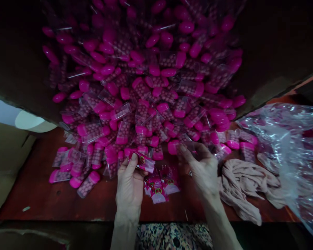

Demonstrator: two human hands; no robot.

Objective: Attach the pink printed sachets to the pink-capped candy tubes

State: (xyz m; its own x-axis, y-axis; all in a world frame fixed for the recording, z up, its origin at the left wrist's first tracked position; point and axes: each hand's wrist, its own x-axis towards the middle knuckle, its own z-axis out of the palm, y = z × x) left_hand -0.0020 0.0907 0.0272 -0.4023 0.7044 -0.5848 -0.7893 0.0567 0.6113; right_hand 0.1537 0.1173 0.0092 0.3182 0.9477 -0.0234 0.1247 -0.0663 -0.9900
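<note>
My left hand (130, 184) is closed, thumb on top, around a shiny pink printed label sleeve (145, 163). Whether a container is inside the sleeve I cannot tell. My right hand (202, 170), slightly blurred, grips the clear body of a pink-capped container (173, 147) lying sideways at the edge of the heap. Between the hands, several flat pink printed labels (158, 191) lie overlapping on the table. Just beyond both hands spreads a large heap of clear containers (143, 111) with pink caps, filled with small round pink balls.
The heap spills from a dark, open cardboard box (271, 45) onto the reddish table (94, 205). At right lie a crumpled beige cloth (240, 177) and clear plastic sheeting (297, 149). Another piece of cardboard (7, 156) stands at left. A few containers (87, 184) lie apart at front left.
</note>
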